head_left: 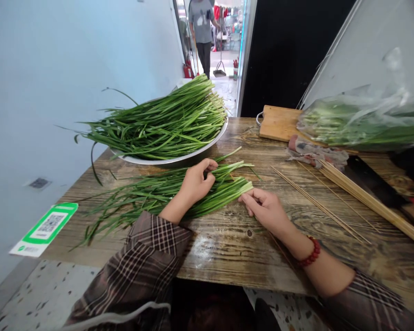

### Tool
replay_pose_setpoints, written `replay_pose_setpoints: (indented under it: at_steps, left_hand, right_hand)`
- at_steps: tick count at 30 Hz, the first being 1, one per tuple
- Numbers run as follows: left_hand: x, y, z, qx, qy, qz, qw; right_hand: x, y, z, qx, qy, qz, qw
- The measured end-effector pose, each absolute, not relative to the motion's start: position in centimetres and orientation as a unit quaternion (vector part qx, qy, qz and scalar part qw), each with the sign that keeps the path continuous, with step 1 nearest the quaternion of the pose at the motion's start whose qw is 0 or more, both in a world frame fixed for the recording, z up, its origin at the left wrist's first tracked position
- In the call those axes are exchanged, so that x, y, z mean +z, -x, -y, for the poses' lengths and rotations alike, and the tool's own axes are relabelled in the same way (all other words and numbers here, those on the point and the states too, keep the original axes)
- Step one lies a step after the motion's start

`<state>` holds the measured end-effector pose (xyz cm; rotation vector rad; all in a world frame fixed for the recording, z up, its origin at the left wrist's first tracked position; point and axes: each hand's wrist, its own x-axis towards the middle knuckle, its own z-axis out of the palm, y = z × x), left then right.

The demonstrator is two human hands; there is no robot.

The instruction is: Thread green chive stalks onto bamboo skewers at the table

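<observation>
Garlic chives lie before the basin on the worktop. Right of the basin lie bamboo skewers.

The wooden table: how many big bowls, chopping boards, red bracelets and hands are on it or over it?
Big bowl: 1
Chopping board: 1
Red bracelet: 1
Left hand and right hand: 2
Total: 5

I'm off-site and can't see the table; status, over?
Left hand over the greens. Right hand at their pale ends. Heaped bowl close behind; sticks to the right.
</observation>
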<state>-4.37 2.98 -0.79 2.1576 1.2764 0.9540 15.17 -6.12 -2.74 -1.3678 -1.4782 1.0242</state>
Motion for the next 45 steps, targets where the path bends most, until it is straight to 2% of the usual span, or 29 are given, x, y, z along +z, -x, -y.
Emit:
replay_pose_setpoints:
  at_steps: [5, 14, 32, 45]
  left_hand:
    - [-0.5, 4.5, -2.9, 0.351, -0.787, -0.439, 0.254]
    - [-0.2, 4.3, -2.6, 0.366, -0.803, -0.415, 0.223]
    - [0.1, 3.7, -2.0, 0.376, -0.753, -0.435, 0.32]
    - [0.1, 3.6, -1.7, 0.383, -0.74, -0.433, 0.343]
  right_hand:
    - [-2.9, -15.2, 6.1, 0.416, 0.544, 0.586, 0.433]
    - [-3.0, -15.4, 6.1, 0.401, 0.545, 0.594, 0.436]
    - [-3.0, -15.4, 6.2, 0.404, 0.545, 0.599, 0.426]
    - [-2.9, -15.4, 6.2, 0.406, 0.54, 0.599, 0.431]
